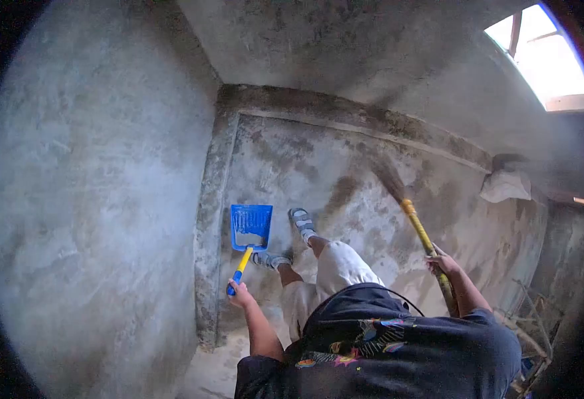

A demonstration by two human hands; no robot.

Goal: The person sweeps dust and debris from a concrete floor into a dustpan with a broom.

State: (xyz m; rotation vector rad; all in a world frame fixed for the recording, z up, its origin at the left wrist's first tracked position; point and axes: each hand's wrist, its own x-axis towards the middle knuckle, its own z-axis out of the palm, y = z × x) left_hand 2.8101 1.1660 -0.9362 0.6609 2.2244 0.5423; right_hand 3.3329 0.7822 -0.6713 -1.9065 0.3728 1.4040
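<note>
My left hand [241,294] is closed round the blue end of the handle of a dustpan [251,219]. The dustpan is blue with a yellow and blue handle, and some pale dust lies in it near the handle side. It is beside my feet, close to the left wall. My right hand [443,263] grips the thick, yellowish handle of a broom [419,223]. The broom's brown bristles point away from me toward the far wall, over the stained floor, and look slightly blurred.
Bare concrete walls [99,179] rise at the left and far side, with a low ledge [345,113] along their base. A pale sack-like object [506,187] is at the far right. Sticks [538,332] lie at the lower right. A bright window [548,60] is above.
</note>
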